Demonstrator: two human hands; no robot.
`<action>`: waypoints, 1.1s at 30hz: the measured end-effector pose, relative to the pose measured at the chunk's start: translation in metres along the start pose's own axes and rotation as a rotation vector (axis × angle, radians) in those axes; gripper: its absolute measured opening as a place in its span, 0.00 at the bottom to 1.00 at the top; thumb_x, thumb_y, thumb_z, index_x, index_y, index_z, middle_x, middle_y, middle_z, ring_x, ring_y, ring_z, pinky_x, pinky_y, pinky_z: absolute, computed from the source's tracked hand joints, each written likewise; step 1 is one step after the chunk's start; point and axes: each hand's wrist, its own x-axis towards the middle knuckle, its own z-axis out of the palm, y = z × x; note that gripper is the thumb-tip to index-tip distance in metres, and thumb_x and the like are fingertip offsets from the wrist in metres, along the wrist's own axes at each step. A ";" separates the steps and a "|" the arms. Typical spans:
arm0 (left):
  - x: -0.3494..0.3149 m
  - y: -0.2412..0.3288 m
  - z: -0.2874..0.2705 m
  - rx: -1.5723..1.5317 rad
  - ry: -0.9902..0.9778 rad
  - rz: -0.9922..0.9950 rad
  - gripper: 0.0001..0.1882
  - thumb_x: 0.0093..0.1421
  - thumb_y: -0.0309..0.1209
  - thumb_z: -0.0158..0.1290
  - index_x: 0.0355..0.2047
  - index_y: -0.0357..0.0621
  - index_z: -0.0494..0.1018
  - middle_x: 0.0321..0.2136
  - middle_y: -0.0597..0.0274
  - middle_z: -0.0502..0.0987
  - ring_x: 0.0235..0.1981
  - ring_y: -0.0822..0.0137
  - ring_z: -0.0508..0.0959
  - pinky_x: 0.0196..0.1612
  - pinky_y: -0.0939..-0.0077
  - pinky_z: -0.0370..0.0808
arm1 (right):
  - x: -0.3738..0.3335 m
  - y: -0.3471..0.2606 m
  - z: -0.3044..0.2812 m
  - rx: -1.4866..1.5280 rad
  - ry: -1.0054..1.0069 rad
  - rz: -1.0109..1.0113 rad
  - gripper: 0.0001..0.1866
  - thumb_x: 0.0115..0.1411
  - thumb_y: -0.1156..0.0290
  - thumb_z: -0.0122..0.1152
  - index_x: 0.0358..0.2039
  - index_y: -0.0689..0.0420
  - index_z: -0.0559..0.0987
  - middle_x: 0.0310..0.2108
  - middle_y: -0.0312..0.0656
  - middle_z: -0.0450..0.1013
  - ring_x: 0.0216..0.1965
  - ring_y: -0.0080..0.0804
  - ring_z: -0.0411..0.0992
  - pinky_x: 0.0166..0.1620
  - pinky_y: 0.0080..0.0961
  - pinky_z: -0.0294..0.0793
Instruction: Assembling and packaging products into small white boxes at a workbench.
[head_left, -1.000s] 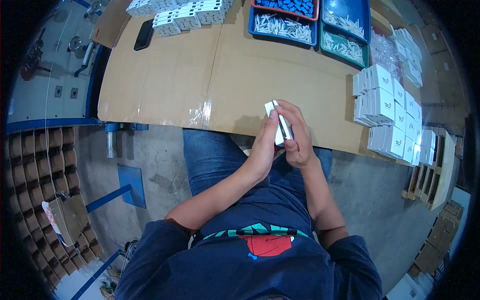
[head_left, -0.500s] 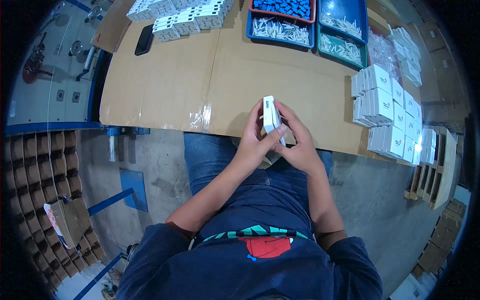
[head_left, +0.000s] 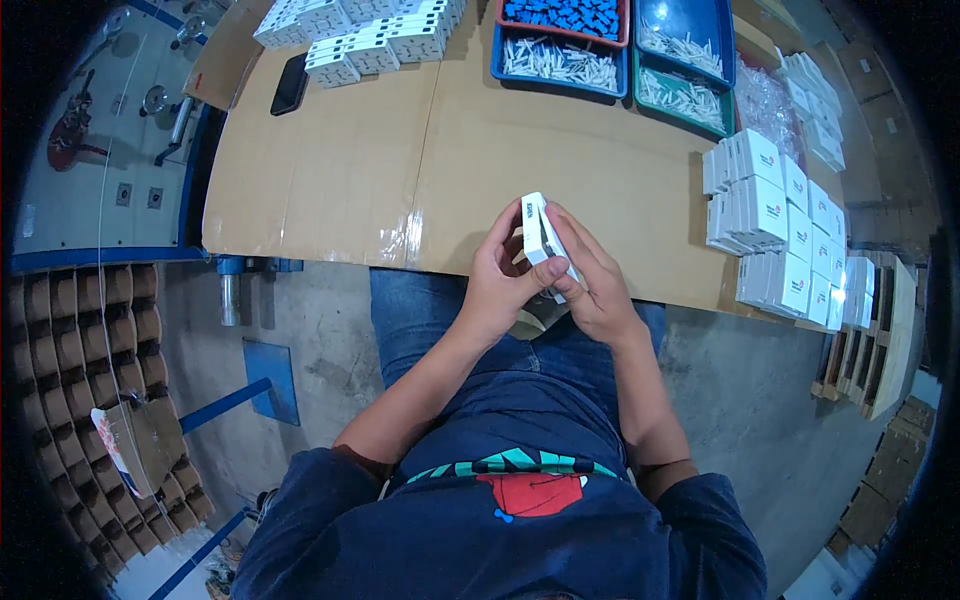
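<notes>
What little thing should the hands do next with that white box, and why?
Maybe the left hand and right hand should gently press together the two parts of the white box. Both hands hold it, and a gap shows between those parts, while the stacked white boxes at right look shut.

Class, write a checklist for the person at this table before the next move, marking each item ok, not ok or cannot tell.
1. Left hand on the white casing: ok.
2. Right hand on it too: ok.
3. Casing fully closed: not ok, a gap shows along it.
4. Contents properly seated: cannot tell, the inside is hidden.
5. Phone away from both hands: ok.
</notes>
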 end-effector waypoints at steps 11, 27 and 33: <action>0.000 -0.007 0.004 0.019 0.050 -0.032 0.40 0.59 0.33 0.67 0.67 0.35 0.60 0.53 0.62 0.73 0.54 0.71 0.73 0.57 0.74 0.71 | -0.003 0.011 0.006 0.101 0.052 0.048 0.28 0.74 0.59 0.46 0.68 0.61 0.65 0.63 0.56 0.67 0.62 0.50 0.68 0.64 0.36 0.64; 0.008 -0.015 -0.005 -0.110 0.054 -0.192 0.31 0.61 0.30 0.65 0.61 0.39 0.65 0.50 0.60 0.73 0.51 0.69 0.75 0.55 0.72 0.74 | -0.001 0.018 -0.002 0.164 0.054 0.156 0.29 0.72 0.50 0.50 0.65 0.58 0.71 0.58 0.51 0.74 0.56 0.41 0.75 0.58 0.32 0.72; 0.005 -0.011 -0.003 -0.122 0.030 -0.219 0.29 0.60 0.29 0.65 0.59 0.39 0.68 0.47 0.63 0.75 0.48 0.72 0.76 0.53 0.74 0.74 | -0.003 0.018 0.000 0.181 0.105 0.185 0.29 0.73 0.47 0.47 0.58 0.60 0.78 0.49 0.50 0.80 0.50 0.37 0.79 0.53 0.29 0.75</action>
